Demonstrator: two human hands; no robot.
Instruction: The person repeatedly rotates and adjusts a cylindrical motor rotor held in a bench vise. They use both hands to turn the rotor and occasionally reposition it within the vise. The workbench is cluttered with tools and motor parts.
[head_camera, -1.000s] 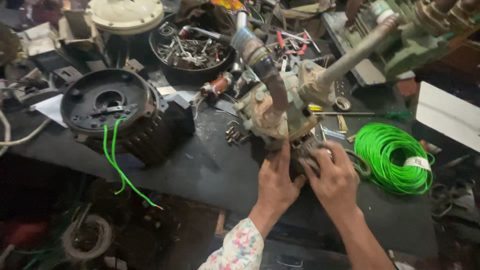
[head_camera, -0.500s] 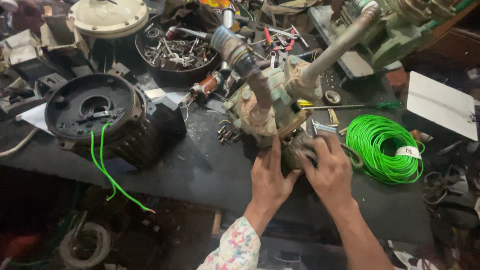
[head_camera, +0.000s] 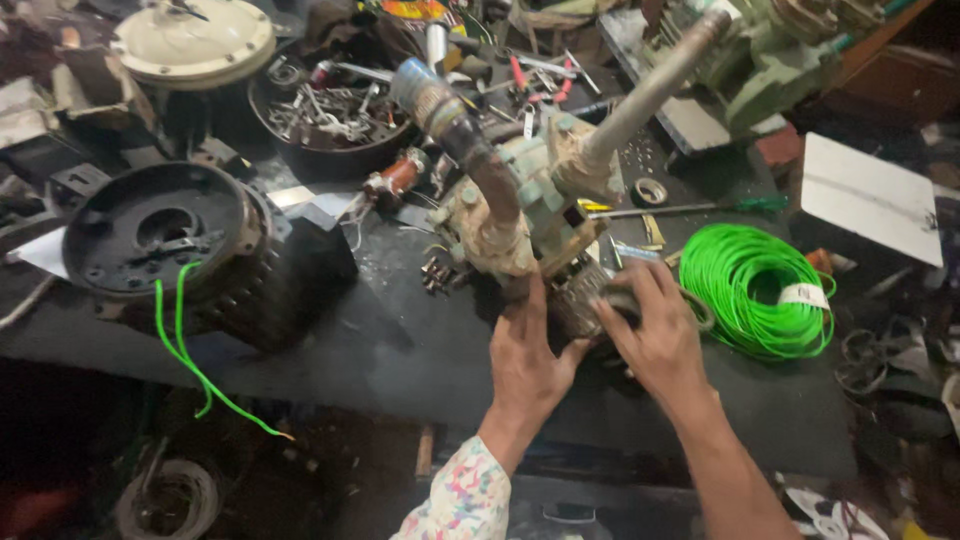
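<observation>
The black workbench (head_camera: 400, 350) fills the view, and at its centre stands the worn, greenish pump assembly (head_camera: 520, 215), with one pipe running off toward 1 o'clock and a rusty bent one toward 11 o'clock. It looks part-stripped, judging by the ribbed rotor core (head_camera: 578, 300) bared at its near end. That core sits between both hands, at 5 o'clock from the pump body. At 9 o'clock lies the black finned motor housing (head_camera: 185, 250), open-faced, with green wire (head_camera: 190, 365) trailing from it, which suggests it is apart from the pump. At 3 o'clock rests the green wire coil (head_camera: 755, 285), apparently unused, and at 11 o'clock a dark bowl of loose hardware (head_camera: 330, 115). The left hand (head_camera: 525, 365) presses flat, fingers close together, against the core's left side. The right hand (head_camera: 655, 335) curls over a dark part at the core's right; what it grips is hidden. Whether the core is free or seated cannot be told.
</observation>
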